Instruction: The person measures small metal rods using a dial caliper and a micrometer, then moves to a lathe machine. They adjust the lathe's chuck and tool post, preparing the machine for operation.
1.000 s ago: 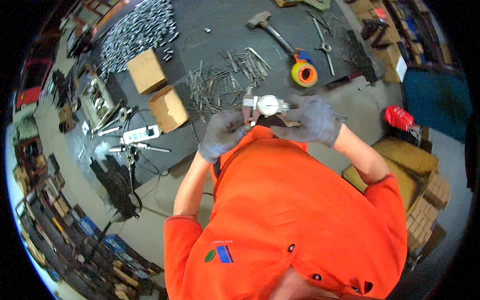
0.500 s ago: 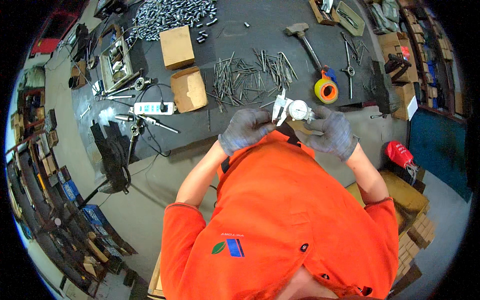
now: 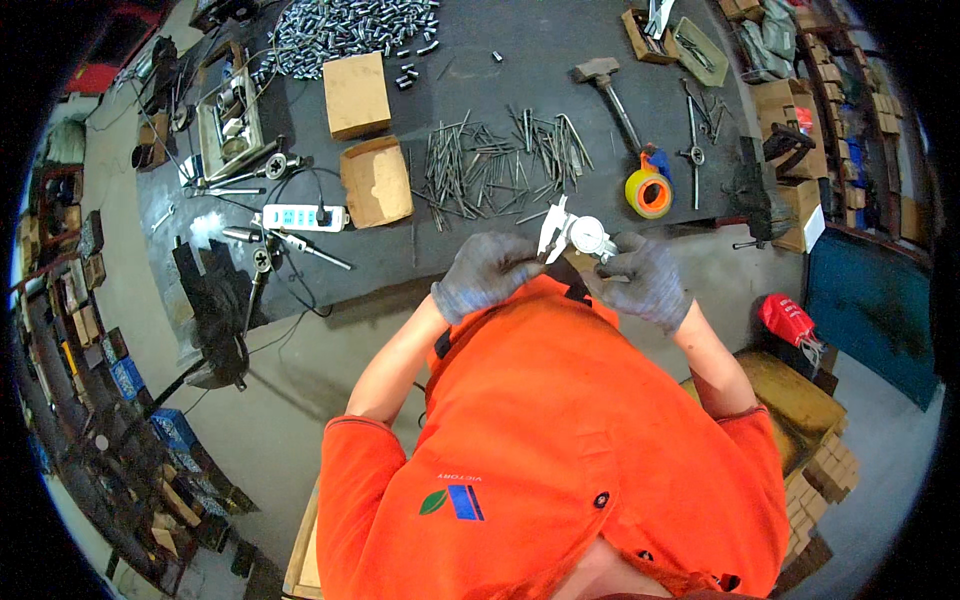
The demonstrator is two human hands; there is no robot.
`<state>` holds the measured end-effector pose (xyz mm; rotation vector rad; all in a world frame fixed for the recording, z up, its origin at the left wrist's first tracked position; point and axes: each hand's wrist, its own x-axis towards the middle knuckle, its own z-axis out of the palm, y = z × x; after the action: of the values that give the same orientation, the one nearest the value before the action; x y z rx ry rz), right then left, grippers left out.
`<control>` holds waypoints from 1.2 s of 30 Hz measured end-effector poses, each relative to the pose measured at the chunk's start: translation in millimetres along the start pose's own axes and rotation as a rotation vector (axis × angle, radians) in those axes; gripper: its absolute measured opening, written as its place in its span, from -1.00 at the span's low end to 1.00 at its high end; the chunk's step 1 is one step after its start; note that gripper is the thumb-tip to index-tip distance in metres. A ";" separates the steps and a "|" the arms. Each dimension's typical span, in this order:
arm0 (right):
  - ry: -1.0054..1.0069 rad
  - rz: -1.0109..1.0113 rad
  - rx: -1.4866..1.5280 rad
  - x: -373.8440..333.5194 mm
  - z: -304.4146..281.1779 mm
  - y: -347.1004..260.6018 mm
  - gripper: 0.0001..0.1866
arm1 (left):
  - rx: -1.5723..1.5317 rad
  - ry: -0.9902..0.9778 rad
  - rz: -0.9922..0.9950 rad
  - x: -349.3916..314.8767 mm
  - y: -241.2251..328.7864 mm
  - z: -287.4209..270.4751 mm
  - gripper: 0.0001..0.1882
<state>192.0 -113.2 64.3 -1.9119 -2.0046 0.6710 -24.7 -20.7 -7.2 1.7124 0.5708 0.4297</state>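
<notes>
Caliper (image 3: 588, 237) sits near the table (image 3: 540, 90), pinched by the right hand (image 3: 645, 283); whether the left hand (image 3: 488, 272) grips anything cannot be told — a slackened right-hand pinch could let it fall.

The right hand (image 3: 640, 282) covers one end of the measuring tool (image 3: 556, 230). The marks on its round dial (image 3: 588, 235) are too tiny to read. I cannot tell if the left hand (image 3: 487, 274) pinches anything small. The top edge cuts off the pile of shiny metal bits (image 3: 345, 38). Darkness hides part of the left shelves (image 3: 112, 440).
</notes>
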 end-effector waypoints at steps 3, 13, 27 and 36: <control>-0.008 0.031 0.054 -3.8 13.1 10.2 -0.73 | 0.065 -0.010 0.076 0.5 -8.8 1.1 -0.81; 0.017 0.270 0.083 -16.3 23.9 41.8 -0.72 | -0.131 0.204 -0.303 -42.3 -64.6 -20.5 -0.77; 0.003 0.459 0.134 -49.7 36.9 54.2 -0.71 | 0.911 0.377 -1.017 -120.4 -262.1 -51.9 -0.70; -0.001 0.461 0.139 -52.0 31.5 49.9 -0.77 | 0.963 0.416 -1.137 -115.6 -263.6 -62.5 -0.70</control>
<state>222.6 -168.3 17.4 -2.3008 -1.4743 0.8924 -191.2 3.3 -248.9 1.7977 2.1427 -0.4116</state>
